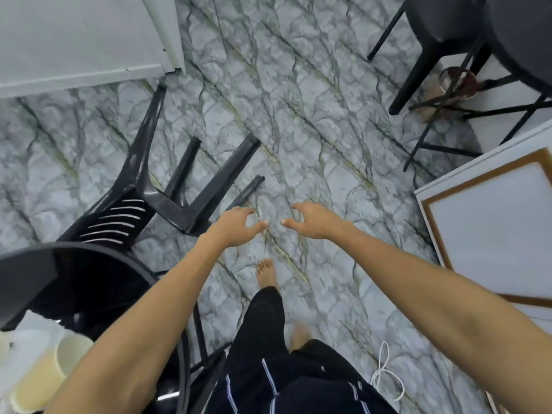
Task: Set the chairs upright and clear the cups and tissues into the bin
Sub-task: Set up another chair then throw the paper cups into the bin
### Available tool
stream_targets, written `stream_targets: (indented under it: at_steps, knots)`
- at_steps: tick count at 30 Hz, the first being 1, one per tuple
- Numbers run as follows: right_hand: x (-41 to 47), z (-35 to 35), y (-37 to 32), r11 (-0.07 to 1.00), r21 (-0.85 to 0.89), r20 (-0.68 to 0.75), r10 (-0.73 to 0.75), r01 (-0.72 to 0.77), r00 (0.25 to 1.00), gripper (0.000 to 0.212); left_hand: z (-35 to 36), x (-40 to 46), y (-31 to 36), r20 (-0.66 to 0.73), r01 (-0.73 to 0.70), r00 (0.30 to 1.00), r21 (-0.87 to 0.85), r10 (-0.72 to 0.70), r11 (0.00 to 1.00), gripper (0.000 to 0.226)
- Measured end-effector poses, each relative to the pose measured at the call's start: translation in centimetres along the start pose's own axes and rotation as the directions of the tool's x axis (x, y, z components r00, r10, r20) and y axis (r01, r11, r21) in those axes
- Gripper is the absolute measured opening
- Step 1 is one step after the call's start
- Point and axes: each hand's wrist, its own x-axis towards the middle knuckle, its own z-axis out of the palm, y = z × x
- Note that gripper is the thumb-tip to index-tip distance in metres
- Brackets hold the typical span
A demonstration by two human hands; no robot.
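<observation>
A black plastic chair (pixel 167 186) lies tipped over on the marble-patterned floor at centre left, its legs pointing up and to the right. My left hand (pixel 239 224) hovers open just right of the chair's nearest leg, not touching it. My right hand (pixel 313 219) is open beside it, fingers curled, holding nothing. A cream paper cup (pixel 44 372) lies on its side at the bottom left on a round black table (pixel 35 264), with white tissue (pixel 18 339) beside it.
Another black chair (pixel 430 31) stands upright at the top right beside a dark round table (pixel 525 40), with a reddish bin (pixel 454 85) under it. A white cabinet (pixel 74 40) fills the top left. A framed white board (pixel 493 222) leans at right. A white cord (pixel 385 372) lies on the floor.
</observation>
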Motion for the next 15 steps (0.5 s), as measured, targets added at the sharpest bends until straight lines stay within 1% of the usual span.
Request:
stream_targets:
  at_steps: [3,8,12,15]
  knots:
    - [3.6,-3.2,-0.9,0.999,-0.043,-0.014,-0.016,0.015,1.0,0.084,-3.8,3.2,-0.2,0.006,-0.009,1.0,0.042,0.008,0.999,0.089]
    - [7.9,-7.8,-1.8,0.992,-0.116,-0.037,-0.057,0.053,0.998,0.079,-9.1,7.5,-0.1,-0.003,-0.02,1.0,0.076,0.02,0.997,0.083]
    - [11.4,-11.6,-1.6,0.987,-0.146,-0.043,-0.079,0.072,0.996,0.079,-12.3,10.7,0.4,-0.008,0.004,1.0,0.068,-0.003,0.998,0.09]
    - [14.4,-14.3,-0.9,0.983,-0.156,-0.042,-0.1,0.092,0.994,0.079,-14.3,13.7,1.2,-0.014,0.003,1.0,0.062,-0.002,0.998,0.09]
